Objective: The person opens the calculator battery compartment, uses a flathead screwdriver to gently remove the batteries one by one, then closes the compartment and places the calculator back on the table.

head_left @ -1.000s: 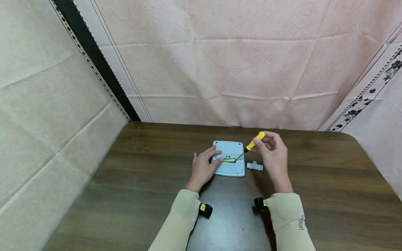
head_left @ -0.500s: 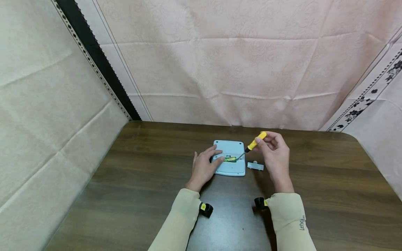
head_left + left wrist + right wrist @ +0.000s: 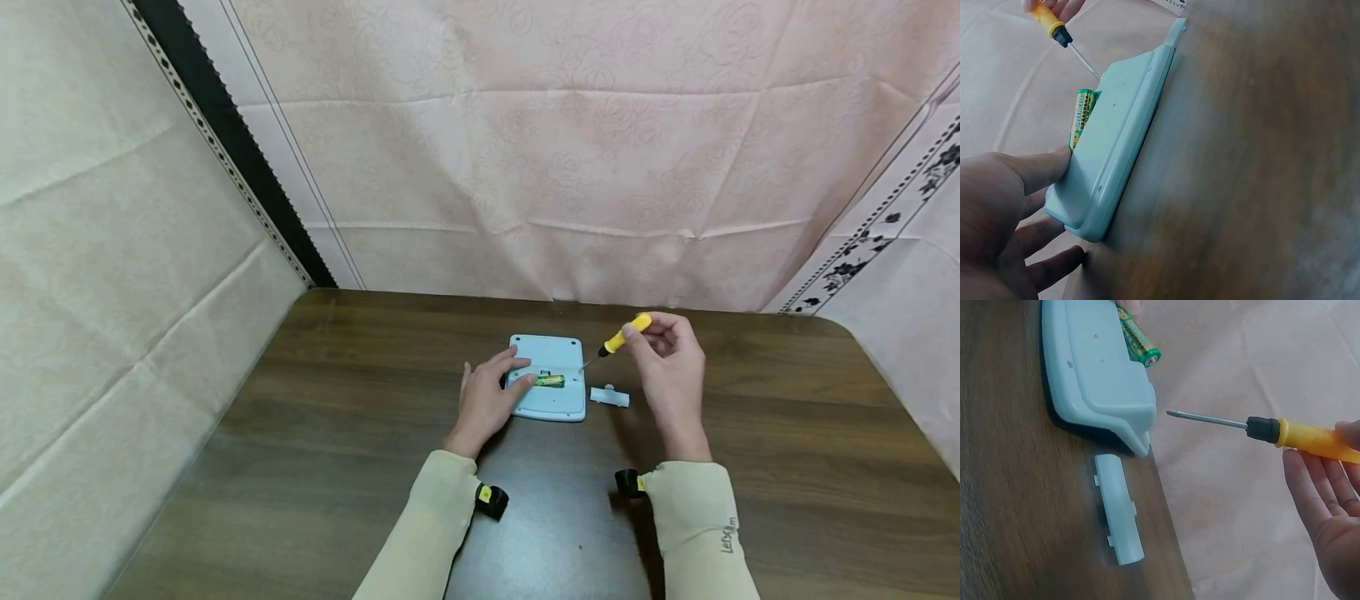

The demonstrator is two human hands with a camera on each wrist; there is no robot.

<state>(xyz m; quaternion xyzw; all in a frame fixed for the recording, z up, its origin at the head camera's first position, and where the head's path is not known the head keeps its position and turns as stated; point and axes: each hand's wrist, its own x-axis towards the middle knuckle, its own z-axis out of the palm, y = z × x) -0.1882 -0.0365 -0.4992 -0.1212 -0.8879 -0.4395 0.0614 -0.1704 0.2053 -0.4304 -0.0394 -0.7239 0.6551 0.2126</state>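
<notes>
A flat light-blue device (image 3: 550, 405), shaped like a calculator, lies back side up on the table. A green and gold battery (image 3: 551, 381) sits in its slot, its right end standing proud of the case in the left wrist view. My left hand (image 3: 486, 407) rests spread over the device's left side, thumb tip at the battery's left end. My right hand (image 3: 671, 375) pinches a yellow-handled screwdriver (image 3: 1310, 439) between thumb and fingers. The screwdriver's thin metal shaft points left, its tip apart from the battery in the right wrist view.
A small light-blue battery cover (image 3: 1119, 509) with tabs lies just right of the device. The dark wooden table (image 3: 315, 467) ends at a pale patterned cloth (image 3: 525, 167) behind. Each sleeve carries a black wrist camera, such as the left one (image 3: 492, 503).
My right hand has moved right and slightly up with the screwdriver, drawing its tip back from the battery's right end. The left hand, device and battery cover stay put.
</notes>
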